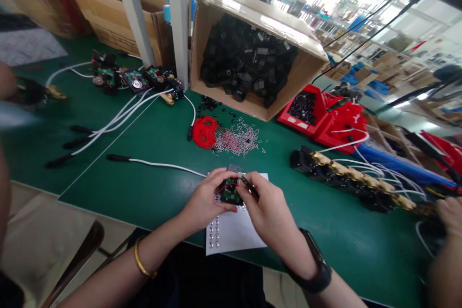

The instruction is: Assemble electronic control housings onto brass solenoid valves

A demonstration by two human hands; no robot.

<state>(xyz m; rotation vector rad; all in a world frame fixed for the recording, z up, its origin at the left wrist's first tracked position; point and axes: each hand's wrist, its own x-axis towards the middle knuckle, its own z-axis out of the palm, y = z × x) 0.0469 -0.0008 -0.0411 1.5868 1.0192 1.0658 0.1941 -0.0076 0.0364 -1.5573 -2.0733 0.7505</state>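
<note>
My left hand is closed around the edge of a small black housing with a green circuit board in it. A thin red wire curves over the board. From the housing a white cable runs left across the table to a black plug. My right hand pinches a slim black handheld tool over the board; its exact kind is unclear. Beneath both hands lies a white sheet with rows of small shiny round parts.
Ahead are a red wire bundle, loose metal pins and a carton of black housings. Cabled units lie left and, with brass fittings, right. Red bins stand behind. Other people's hands show at both edges.
</note>
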